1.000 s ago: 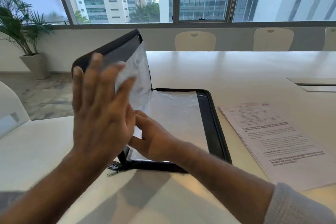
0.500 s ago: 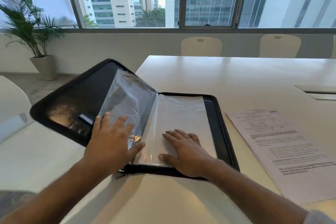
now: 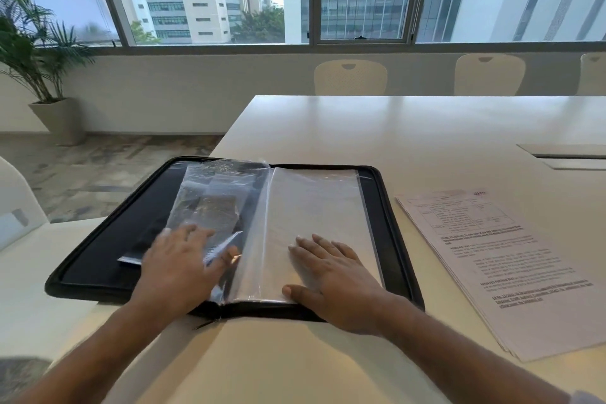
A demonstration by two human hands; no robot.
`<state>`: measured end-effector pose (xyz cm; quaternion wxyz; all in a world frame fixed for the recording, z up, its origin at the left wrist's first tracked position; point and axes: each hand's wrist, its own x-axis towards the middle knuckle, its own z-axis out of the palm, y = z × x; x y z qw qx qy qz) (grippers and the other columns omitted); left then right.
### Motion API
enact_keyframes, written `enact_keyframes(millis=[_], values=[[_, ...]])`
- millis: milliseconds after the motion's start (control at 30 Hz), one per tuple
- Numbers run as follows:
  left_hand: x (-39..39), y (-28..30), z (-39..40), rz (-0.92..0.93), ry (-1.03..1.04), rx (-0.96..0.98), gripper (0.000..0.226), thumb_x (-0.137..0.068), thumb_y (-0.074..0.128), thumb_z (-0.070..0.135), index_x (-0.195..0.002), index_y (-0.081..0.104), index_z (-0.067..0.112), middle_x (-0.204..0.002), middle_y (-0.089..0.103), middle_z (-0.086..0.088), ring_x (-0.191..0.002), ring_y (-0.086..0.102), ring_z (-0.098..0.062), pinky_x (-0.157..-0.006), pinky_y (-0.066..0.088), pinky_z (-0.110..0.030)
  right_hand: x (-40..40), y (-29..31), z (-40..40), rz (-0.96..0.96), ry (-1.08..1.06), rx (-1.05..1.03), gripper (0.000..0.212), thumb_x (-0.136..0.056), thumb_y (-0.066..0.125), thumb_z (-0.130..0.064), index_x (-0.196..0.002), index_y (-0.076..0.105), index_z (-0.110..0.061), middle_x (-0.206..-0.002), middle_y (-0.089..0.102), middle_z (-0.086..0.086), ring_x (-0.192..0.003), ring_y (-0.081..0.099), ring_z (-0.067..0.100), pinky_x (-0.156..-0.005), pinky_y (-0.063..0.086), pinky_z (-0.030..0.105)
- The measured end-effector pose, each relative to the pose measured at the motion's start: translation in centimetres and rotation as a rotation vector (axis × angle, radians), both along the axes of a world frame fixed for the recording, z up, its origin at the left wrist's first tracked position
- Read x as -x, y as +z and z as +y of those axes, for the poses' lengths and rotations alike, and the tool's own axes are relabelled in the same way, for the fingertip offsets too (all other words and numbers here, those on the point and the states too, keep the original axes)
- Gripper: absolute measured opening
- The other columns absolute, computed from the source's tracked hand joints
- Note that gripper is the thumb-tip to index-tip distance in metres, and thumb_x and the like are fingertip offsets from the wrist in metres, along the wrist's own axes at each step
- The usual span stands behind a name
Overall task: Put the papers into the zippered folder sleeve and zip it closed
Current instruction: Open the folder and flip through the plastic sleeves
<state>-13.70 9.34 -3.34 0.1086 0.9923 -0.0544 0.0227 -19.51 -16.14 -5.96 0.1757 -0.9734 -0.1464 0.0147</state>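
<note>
Pressing both flat, open-fingered hands, left (image 3: 178, 267) and right (image 3: 331, 275), keeps the folder (image 3: 398, 239) flat (papers (image 3: 498, 269) wait beside it).

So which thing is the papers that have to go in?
Look at the white table and find the open black folder under both hands. Just right of it lies a flat stack, the papers. Only they have printed black writing, and no hand touches them.
</note>
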Motion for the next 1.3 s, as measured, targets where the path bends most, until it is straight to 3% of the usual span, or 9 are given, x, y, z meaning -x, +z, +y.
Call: enact_keyframes(millis=[67,167,233,333,467,700,867,1133,1300], values=[[-0.7,0.4,0.4,-0.024,0.142,0.002,0.067,-0.087,0.045,0.069,-0.143,0.042,0.031,-0.155,0.031,-0.005,-0.141,0.025,-0.036,-0.111,0.025,-0.056,0.0,0.1,0.0,0.001,0.004,-0.015,0.077,-0.090,0.030,-0.070,-0.154,0.010,-0.033,-0.163,0.004,-0.012,-0.148,-0.008,0.006,-0.117,-0.009,0.030],[-1.9,1.0,0.8,0.028,0.254,0.122,0.057,-0.085,0.063,0.025,-0.140,0.047,0.028,-0.150,0.031,-0.012,-0.132,0.035,-0.039,-0.108,0.032,-0.054,0.2,0.3,-0.1,0.005,-0.008,-0.079,0.076,-0.090,0.038,-0.067,-0.153,0.016,-0.032,-0.163,0.009,-0.013,-0.148,-0.004,0.004,-0.116,-0.008,0.027],[-2.4,1.0,0.8,0.012,0.248,0.269,0.059,-0.080,0.057,0.002,-0.133,0.054,0.026,-0.144,0.034,-0.015,-0.124,0.042,-0.042,-0.105,0.040,-0.053,0.4,0.5,-0.4,0.004,-0.019,-0.129,0.075,-0.089,0.045,-0.065,-0.152,0.020,-0.032,-0.162,0.014,-0.013,-0.148,0.001,0.004,-0.114,-0.006,0.025],[-2.6,1.0,0.1,-0.132,0.175,0.501,0.047,-0.085,0.053,-0.005,-0.119,0.063,0.025,-0.132,0.039,-0.013,-0.108,0.054,-0.044,-0.092,0.050,-0.056,0.8,0.7,-1.1,-0.002,-0.034,-0.163,0.075,-0.087,0.051,-0.062,-0.151,0.023,-0.033,-0.160,0.019,-0.014,-0.147,0.006,0.004,-0.113,-0.002,0.024],[-2.5,1.8,-2.9,-0.294,-0.001,0.576,0.066,-0.073,0.042,-0.023,-0.110,0.064,0.028,-0.133,0.044,-0.010,-0.121,0.043,-0.028,-0.098,0.045,-0.043,0.8,1.2,-2.3,0.003,-0.072,-0.193,0.072,-0.087,0.056,-0.058,-0.149,0.026,-0.034,-0.157,0.025,-0.013,-0.145,0.017,0.009,-0.117,0.011,0.033],[-1.0,3.8,-10.9,-0.324,-0.316,0.690,0.080,-0.062,0.034,-0.029,-0.102,0.063,0.034,-0.129,0.045,0.003,-0.126,0.039,-0.011,-0.097,0.023,-0.003,0.5,2.6,-6.5,-0.067,-0.243,-0.338,0.061,-0.087,0.062,-0.050,-0.141,0.043,-0.030,-0.143,0.045,-0.011,-0.129,0.040,0.008,-0.110,0.036,0.035],[0.6,4.0,-16.9,-0.247,-0.580,0.690,0.081,-0.062,0.034,-0.029,-0.101,0.062,0.037,-0.129,0.046,0.005,-0.126,0.037,-0.009,-0.094,0.025,0.001,-0.1,3.8,-11.1,-0.214,-0.482,-0.438,0.038,-0.088,0.066,-0.039,-0.123,0.060,-0.024,-0.120,0.060,-0.007,-0.108,0.052,0.007,-0.090,0.041,0.025],[1.0,1.8,-22.7,0.177,-0.862,0.523,0.066,-0.075,0.040,-0.021,-0.101,0.063,0.035,-0.127,0.039,0.019,-0.133,0.030,-0.010,-0.113,0.033,-0.031,0.2,3.3,-17.8,-0.293,-0.760,-0.439,0.026,-0.089,0.067,-0.030,-0.111,0.067,-0.014,-0.103,0.068,0.002,-0.090,0.059,0.014,-0.071,0.043,0.025],[1.1,0.6,-25.0,0.330,-0.849,0.447,0.045,-0.085,0.052,0.001,-0.102,0.056,0.042,-0.135,0.040,0.012,-0.132,0.035,-0.017,-0.110,0.039,-0.040,0.7,2.6,-20.9,-0.279,-0.851,-0.420,0.026,-0.089,0.067,-0.025,-0.110,0.068,-0.010,-0.102,0.068,0.004,-0.090,0.060,0.016,-0.076,0.046,0.029]])
